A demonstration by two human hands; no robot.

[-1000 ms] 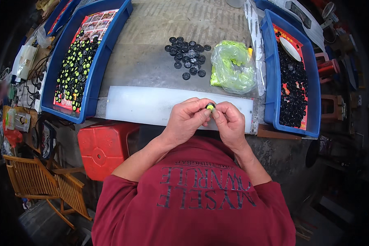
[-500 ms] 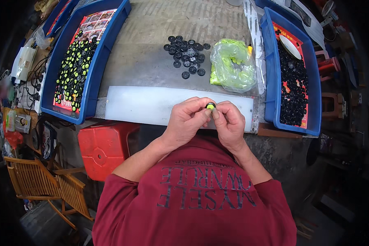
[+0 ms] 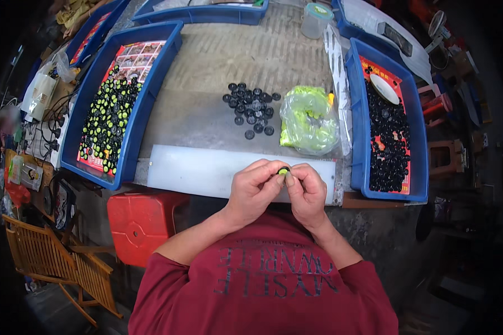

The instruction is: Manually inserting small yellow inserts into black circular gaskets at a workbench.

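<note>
A small black ring-shaped piece with a yellow-green centre (image 3: 283, 171), like a toy wheel, sits between both sets of fingertips. My left hand (image 3: 253, 191) pinches it from the left, its fingers curled. From the other side my right hand (image 3: 307, 195) grips it, thumb pressed near the green part. Both hands are above the front edge of a white board (image 3: 207, 170). Beyond the board lies a loose pile of black wheel-like discs (image 3: 251, 106). To their right rests a clear plastic bag (image 3: 310, 125) of yellow-green pieces.
A blue tray (image 3: 133, 134) at left holds many black-and-green pieces. The right blue tray (image 3: 359, 128) contains black pieces and a white oval dish (image 3: 384, 90). A lidded clear jar (image 3: 316, 21) and another blue tray (image 3: 207, 15) stand far back. A red stool (image 3: 142, 229) is below the table's left.
The view has tilted up, so the table sits lower in the picture and the jar and far tray show more. Both hands still pinch the wheel-like piece, with little change in grip.
</note>
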